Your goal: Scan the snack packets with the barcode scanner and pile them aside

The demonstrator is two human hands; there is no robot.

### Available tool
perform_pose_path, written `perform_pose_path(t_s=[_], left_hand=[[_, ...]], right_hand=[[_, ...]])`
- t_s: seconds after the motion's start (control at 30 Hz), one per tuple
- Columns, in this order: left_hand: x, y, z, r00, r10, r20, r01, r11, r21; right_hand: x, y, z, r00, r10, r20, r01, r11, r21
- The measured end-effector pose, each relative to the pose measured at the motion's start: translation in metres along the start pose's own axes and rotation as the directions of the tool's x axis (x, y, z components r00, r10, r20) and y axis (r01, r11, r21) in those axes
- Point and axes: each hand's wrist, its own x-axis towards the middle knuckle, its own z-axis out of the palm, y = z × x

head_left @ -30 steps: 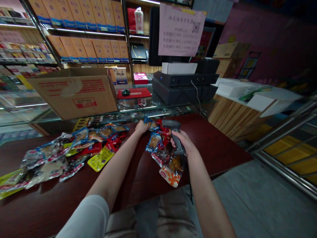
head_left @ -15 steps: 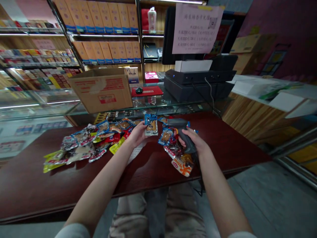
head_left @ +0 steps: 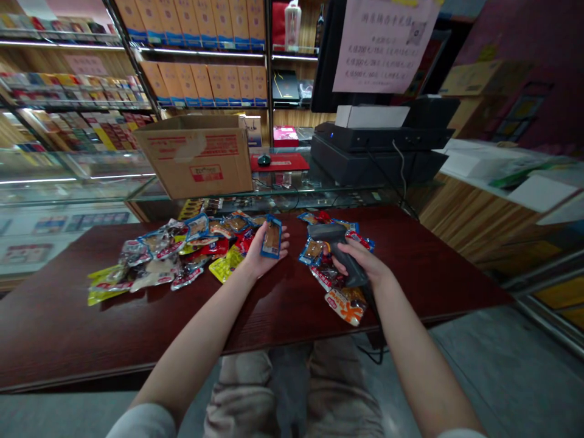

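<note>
Palm up, my left hand [head_left: 261, 254] holds a blue-edged snack packet [head_left: 272, 236] with brown contents, thumb on one side and fingers behind it. My right hand [head_left: 362, 261] is wrapped round the grip of a dark barcode scanner [head_left: 332, 233], whose head points left toward the packet. Under and around the scanner lies a smaller group of snack packets, among them an orange-and-white one [head_left: 345, 306] and a blue one [head_left: 313, 249]. Left of my left hand spreads a larger heap of snack packets [head_left: 157, 250], with a yellow packet [head_left: 225, 264] nearest the hand.
The dark red table [head_left: 191, 328] has a glass counter behind it. On that counter stand an open cardboard box [head_left: 196, 161], a mouse [head_left: 263, 160] on a red mat [head_left: 289, 162], and a cash register [head_left: 365, 161] below a monitor with a pink notice [head_left: 385, 45].
The packet in my left hand has been turned to show its other face, and the hand has rolled palm up. My right hand still grips the scanner. The camera view has shifted slightly.
</note>
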Motion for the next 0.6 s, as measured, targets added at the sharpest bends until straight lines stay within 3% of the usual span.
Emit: perform_pose_path(t_s=[0.27, 0.6], left_hand=[[0.0001, -0.0061, 0.0013, 0.998, -0.048, -0.031, 0.051, 0.994, 0.098], [0.0066, -0.0102, -0.0047, 0.993, 0.112, -0.043, -0.108, 0.991, 0.085]], right_hand=[[0.0013, -0.0004, 0.0034, 1.0, 0.004, -0.019, -0.003, 1.0, 0.01], [0.0002, 0.0029, 0.0052, 0.994, 0.05, 0.099, -0.057, 0.996, 0.069]])
